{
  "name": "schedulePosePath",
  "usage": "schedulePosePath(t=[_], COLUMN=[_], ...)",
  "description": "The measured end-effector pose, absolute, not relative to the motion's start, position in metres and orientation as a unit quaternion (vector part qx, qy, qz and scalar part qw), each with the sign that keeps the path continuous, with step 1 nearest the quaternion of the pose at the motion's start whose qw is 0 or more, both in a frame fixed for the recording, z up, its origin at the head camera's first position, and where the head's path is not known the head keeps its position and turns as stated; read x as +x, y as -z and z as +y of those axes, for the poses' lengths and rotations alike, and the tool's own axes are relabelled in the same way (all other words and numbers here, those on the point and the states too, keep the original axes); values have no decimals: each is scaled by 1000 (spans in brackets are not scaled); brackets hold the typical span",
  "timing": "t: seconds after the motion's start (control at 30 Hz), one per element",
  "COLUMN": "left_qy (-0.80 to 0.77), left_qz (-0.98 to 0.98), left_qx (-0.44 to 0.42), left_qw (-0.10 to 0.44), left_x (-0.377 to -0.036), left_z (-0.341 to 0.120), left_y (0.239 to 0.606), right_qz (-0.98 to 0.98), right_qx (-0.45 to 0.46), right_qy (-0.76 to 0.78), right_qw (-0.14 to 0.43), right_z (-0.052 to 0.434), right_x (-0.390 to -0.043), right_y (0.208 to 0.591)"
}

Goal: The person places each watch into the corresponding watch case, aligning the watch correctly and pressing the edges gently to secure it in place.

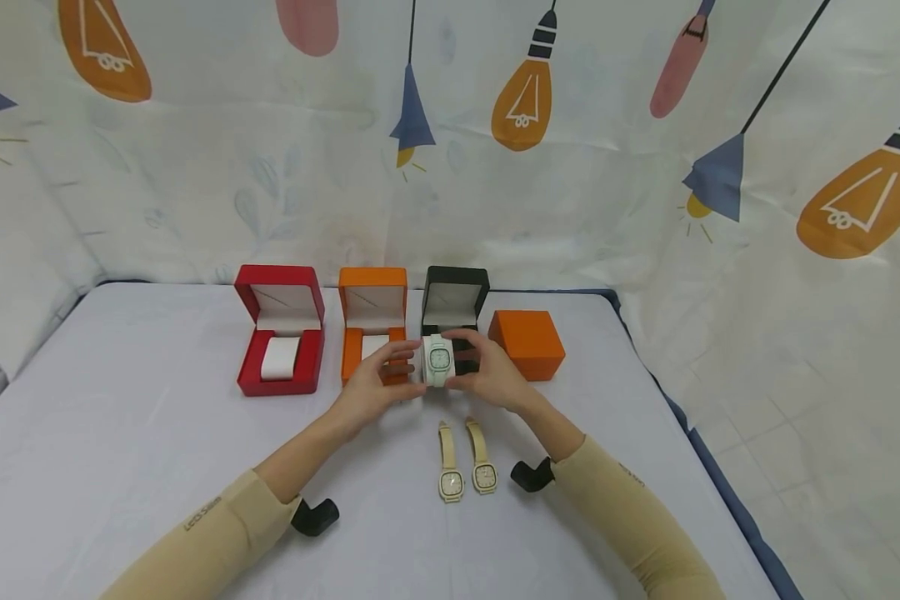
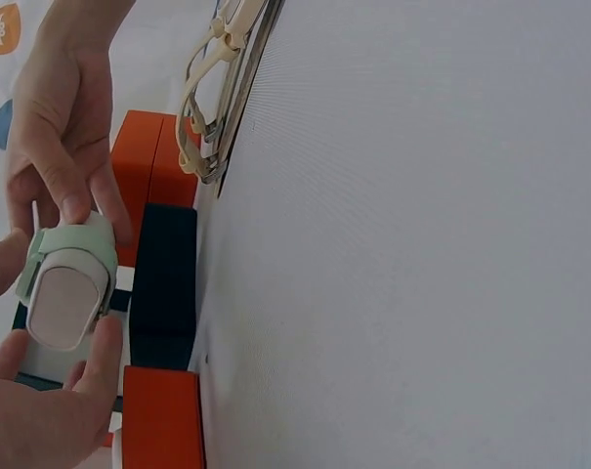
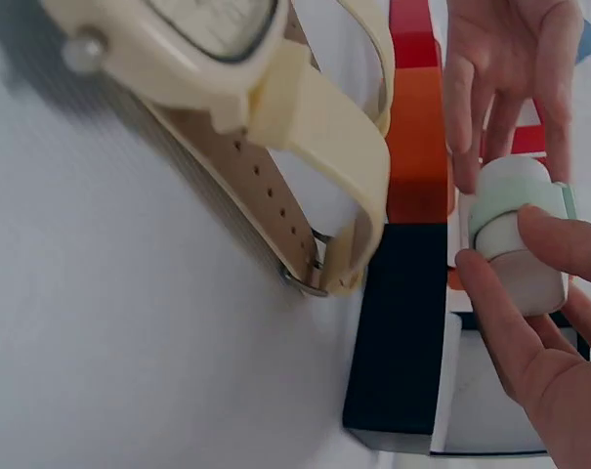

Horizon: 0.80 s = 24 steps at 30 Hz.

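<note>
A pale green watch (image 1: 439, 359) is wrapped around a white watch cushion (image 2: 66, 308), held just above the open black watch box (image 1: 454, 300). My right hand (image 1: 493, 377) grips the cushion and watch between thumb and fingers, from the right side. On the other side, my left hand (image 1: 371, 387) has its fingers fairly straight, with fingertips close beside the cushion. In the right wrist view the left hand (image 3: 515, 59) points its fingers toward the cushion's far end. Two cream watches, one left (image 1: 451, 483) and one right (image 1: 483, 475), lie nearer on the white cloth.
An open red watch box (image 1: 279, 387) with a white cushion stands at the left. Next to it is an open orange watch box (image 1: 351, 354), partly behind the left hand. A closed orange box (image 1: 528, 343) sits right of the black one. A patterned curtain (image 1: 330, 192) hangs behind.
</note>
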<state>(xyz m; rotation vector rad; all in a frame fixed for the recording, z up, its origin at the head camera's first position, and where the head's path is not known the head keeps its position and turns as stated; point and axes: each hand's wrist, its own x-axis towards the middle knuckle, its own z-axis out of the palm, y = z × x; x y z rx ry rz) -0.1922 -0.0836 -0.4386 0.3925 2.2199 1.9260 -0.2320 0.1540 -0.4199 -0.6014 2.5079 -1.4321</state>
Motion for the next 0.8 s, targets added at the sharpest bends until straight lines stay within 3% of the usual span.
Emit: schedulePosePath(t=[0.8], left_qy=[-628], left_qz=[759], left_qx=[139], left_qw=[100], left_x=[-184], left_z=[-87], left_y=[439], right_qz=[898], right_qx=[-158], right_qy=[406], right_qw=[69], right_z=[155], right_x=[-256], right_y=[406])
